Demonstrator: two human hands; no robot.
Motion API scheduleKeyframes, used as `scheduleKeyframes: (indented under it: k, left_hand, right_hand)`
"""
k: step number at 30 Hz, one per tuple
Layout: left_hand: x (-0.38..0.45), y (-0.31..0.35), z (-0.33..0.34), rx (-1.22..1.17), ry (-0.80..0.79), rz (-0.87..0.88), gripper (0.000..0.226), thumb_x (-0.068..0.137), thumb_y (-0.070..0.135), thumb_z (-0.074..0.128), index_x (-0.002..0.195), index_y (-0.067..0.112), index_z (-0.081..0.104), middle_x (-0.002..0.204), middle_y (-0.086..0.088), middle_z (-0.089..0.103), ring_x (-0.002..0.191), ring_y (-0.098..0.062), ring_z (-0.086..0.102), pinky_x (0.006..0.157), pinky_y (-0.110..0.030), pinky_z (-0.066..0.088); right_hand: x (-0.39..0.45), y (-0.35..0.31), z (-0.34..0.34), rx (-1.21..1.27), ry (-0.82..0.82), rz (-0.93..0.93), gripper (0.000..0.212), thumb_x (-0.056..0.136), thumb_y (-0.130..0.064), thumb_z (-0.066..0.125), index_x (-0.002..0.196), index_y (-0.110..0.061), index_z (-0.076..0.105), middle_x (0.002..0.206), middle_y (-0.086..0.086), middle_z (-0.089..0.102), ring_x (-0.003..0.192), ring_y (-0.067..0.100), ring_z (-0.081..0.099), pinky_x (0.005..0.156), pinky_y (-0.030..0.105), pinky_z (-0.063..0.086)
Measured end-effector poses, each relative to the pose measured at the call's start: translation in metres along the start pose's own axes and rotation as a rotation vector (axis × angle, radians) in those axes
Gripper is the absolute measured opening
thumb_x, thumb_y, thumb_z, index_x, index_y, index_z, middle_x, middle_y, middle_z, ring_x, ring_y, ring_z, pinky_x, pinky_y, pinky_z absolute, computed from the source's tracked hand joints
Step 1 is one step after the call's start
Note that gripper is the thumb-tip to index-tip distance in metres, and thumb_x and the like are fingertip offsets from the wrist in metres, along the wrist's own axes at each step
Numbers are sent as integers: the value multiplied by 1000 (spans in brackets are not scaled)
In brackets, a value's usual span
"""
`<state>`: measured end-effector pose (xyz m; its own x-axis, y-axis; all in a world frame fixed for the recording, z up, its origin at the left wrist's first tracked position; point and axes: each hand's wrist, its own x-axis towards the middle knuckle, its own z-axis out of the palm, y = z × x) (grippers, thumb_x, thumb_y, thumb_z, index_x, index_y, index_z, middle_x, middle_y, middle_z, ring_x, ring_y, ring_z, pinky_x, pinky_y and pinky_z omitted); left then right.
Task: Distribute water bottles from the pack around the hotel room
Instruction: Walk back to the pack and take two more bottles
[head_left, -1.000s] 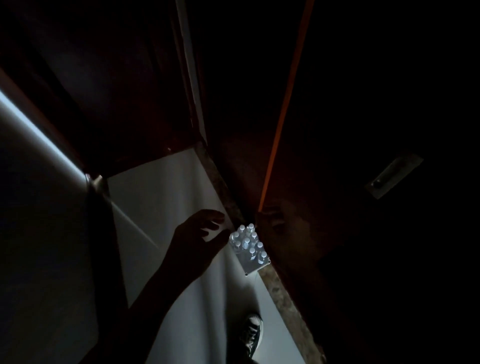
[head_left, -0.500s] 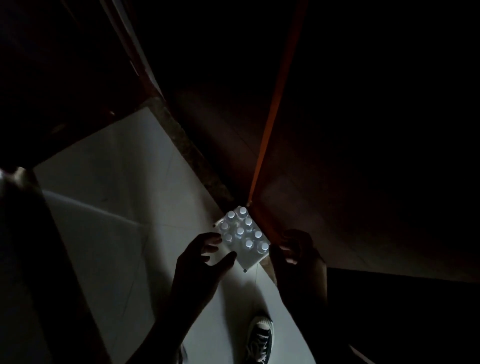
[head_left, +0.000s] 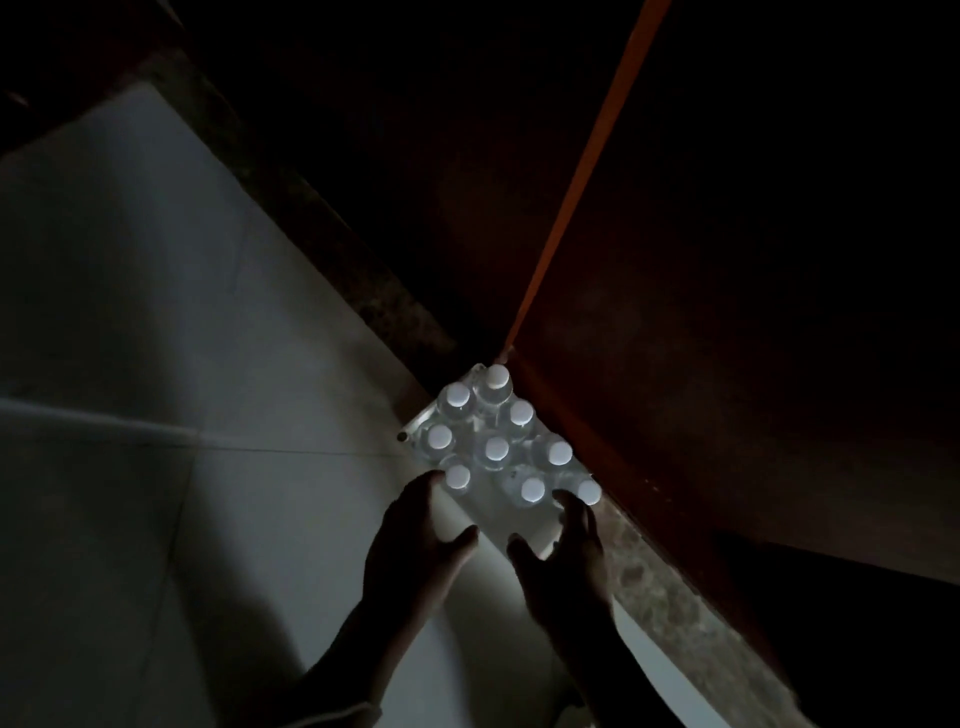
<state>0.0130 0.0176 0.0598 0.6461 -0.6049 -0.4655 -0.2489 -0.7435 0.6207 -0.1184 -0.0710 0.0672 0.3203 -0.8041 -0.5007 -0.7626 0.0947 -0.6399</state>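
Observation:
The scene is very dark. A shrink-wrapped pack of water bottles (head_left: 498, 452) with white caps stands on the pale tiled floor against the foot of a dark wooden door. My left hand (head_left: 415, 545) reaches the pack's near left corner, fingers spread beside a bottle cap. My right hand (head_left: 563, 561) is at the near right corner, fingertips touching the wrap by the nearest cap, thumb apart. Neither hand is closed around the pack.
A dark reddish wooden door (head_left: 727, 312) with a lit orange edge (head_left: 582, 171) rises on the right. A speckled stone threshold strip (head_left: 322, 223) runs diagonally between floor and doorway. Pale floor tiles (head_left: 156, 364) spread to the left.
The view has dropped closer to the pack. Both hands have moved forward onto its near corners; the right hand came out of the dark at the door side.

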Motion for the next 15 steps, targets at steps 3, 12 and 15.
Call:
scheduleKeyframes:
  k: [3,12,15]
  left_hand:
    - [26,-35,31,81,10,96,79,74,36,77,143,24,41,142,8,52,130,-15,50,98,-28,44]
    - [74,-89,95,145,111,370,71,72,34,82,135,17,53,135,3,62,117,-14,63,85,-19,45]
    - [85,-101,107,196,88,419,77,64,33,87,131,13,57,128,-2,67,111,-18,67,82,-21,49]
  right_hand:
    - [24,22,35,7,-19,-37,75,78,-24,77,141,-25,36,131,-17,38,121,4,40,91,22,41]
    - [79,81,89,4,63,-45,67,76,-30,76,129,-47,39,120,-15,58,96,28,68,74,52,60]
    - [93,89,96,6,101,-43,61,74,-46,78,125,-41,46,109,-14,65,95,18,66,65,36,57]
